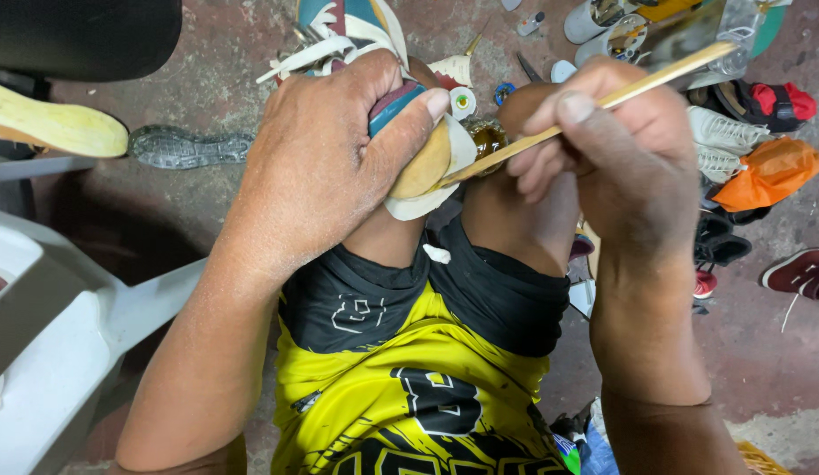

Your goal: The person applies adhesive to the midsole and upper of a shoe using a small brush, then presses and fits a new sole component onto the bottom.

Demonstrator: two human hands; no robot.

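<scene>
Left hand (326,158) fingers grasp the shoe (383,105) (sole exposed), right hand (616,145) fingers pinching a stick (594,105).

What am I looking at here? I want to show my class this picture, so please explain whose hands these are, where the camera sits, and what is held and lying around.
There is no machine here: a person works with two bare hands. The single picture comes from a camera worn on that person's head, looking down over their lap and yellow and black shorts.

The left hand grips a colourful sports shoe, turned so its pale sole edge faces the other hand. The right hand holds a thin wooden stick, its tip touching that sole edge.

Below is a rough concrete floor. On it lie a loose grey shoe sole, small white pots, more shoes and an orange bag. A white plastic chair stands at the left.
</scene>
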